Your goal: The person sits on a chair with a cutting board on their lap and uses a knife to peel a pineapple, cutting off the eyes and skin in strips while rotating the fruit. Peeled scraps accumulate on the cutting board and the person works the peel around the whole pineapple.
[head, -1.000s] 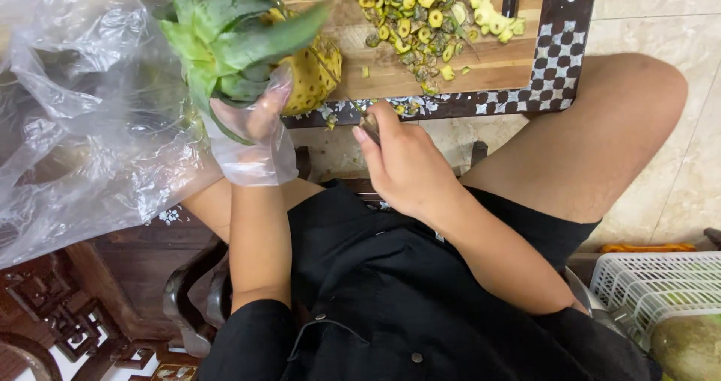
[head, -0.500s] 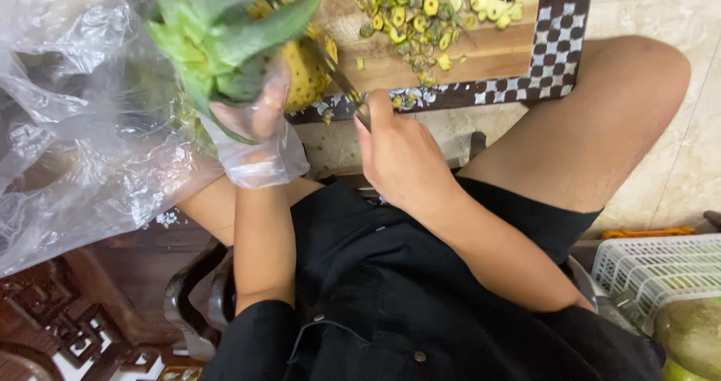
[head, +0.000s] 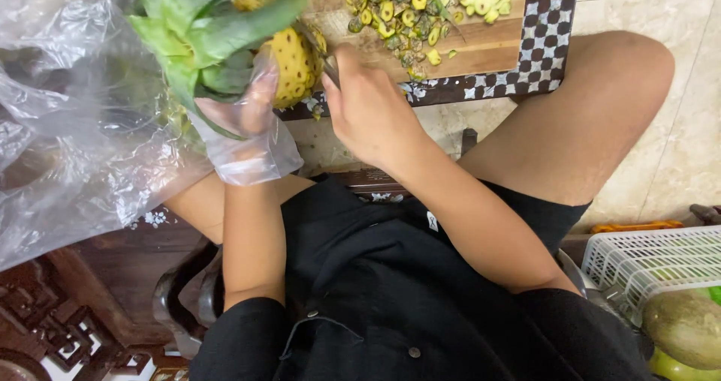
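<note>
Pineapple (head: 289, 62) has moved to upper left, left hand (head: 244, 118) gloved fingers gripping its crown; right hand (head: 368, 107) closer now, fingers pinching knife (head: 319, 51), trimming continues over cutting board (head: 481, 51)

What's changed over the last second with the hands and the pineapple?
The right hand moved up from the board's edge to the pineapple, bringing its knife against the fruit. The gloved left hand kept its grip on the leafy crown; the peel scraps stayed on the board.

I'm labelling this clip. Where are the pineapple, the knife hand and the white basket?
pineapple (head: 291, 64), head view, peeled yellow flesh.
right hand (head: 369, 111), head view, back of the hand.
white basket (head: 646, 259), head view, its slatted rim.
</note>
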